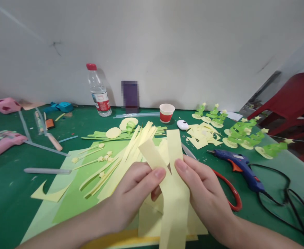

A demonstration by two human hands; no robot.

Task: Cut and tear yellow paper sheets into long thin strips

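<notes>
A pale yellow paper strip (175,204) stands in front of me, split at its top into two tails that spread in a V. My left hand (139,188) pinches the left tail between thumb and fingers. The right tail is gripped by my right hand (201,186) in the same way. Red-handled scissors (236,199) lie partly hidden behind my right hand. Under and behind my hands are pale yellow paper sheets (149,221) and a bundle of thin yellow strips (131,148). Small folded paper stars (101,159) rest left of the bundle on green paper (69,204).
A blue glue gun (239,166) with a black cord lies right; a pink one (9,143) lies left. Green spiral paper trees (242,133), yellow scraps (202,135), a paper cup (167,113) and a water bottle (99,93) stand toward the wall. A red chair (292,100) is beyond the table.
</notes>
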